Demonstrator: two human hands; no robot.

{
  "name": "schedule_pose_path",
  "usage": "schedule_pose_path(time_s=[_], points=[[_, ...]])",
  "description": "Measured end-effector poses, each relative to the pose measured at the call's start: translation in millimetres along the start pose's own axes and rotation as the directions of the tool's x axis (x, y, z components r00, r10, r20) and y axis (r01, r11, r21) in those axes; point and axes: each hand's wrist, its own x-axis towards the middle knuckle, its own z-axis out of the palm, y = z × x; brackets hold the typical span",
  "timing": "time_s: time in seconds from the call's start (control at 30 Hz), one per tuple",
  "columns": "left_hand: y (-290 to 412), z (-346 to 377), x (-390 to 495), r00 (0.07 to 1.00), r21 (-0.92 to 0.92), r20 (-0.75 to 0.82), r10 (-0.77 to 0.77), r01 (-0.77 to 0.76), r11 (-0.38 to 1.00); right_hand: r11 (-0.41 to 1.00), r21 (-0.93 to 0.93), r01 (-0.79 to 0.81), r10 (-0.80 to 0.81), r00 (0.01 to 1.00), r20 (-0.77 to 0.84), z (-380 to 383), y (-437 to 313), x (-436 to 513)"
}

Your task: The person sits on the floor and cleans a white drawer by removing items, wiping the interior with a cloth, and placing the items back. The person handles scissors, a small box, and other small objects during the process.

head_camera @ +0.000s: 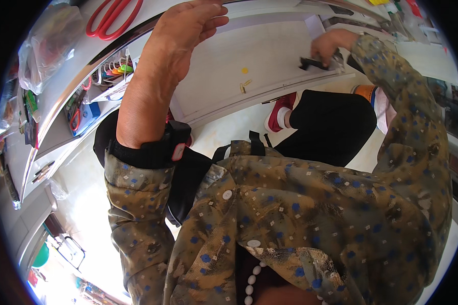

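My left hand (200, 23) is raised at the upper left, fingers extended and partly cut off by the picture's top edge; nothing shows in it. Over the right part of a white drawer or shelf (213, 95), my right hand (326, 45) grips a small black object (315, 63), blurred, with clear plastic beside it. Its exact kind cannot be told. A yellow disc (245, 70) lies on the white surface between the hands. Nearer me, small yellowish pieces (242, 88) lie close to the front rim.
Red-handled scissors (112, 19) and a plastic bag (47, 49) lie on the counter at the upper left. Below its edge, a shelf holds a blue box (87, 116) and colourful small goods. Packaged items crowd the upper right. My knees are below the drawer.
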Motion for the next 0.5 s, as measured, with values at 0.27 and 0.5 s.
schedule_pose_path(time_s=[0.27, 0.5], points=[[10, 12, 4, 0.982, -0.141, -0.041, -0.185, 0.177, 0.974, 0.995, 0.083, 0.057, -0.054, 0.998, -0.033, 32, -2, 4], [9, 8, 2, 0.985, -0.183, -0.021, -0.172, 0.165, 0.969, 0.965, 0.234, 0.120, -0.105, 0.992, -0.074, 20, -26, -4]])
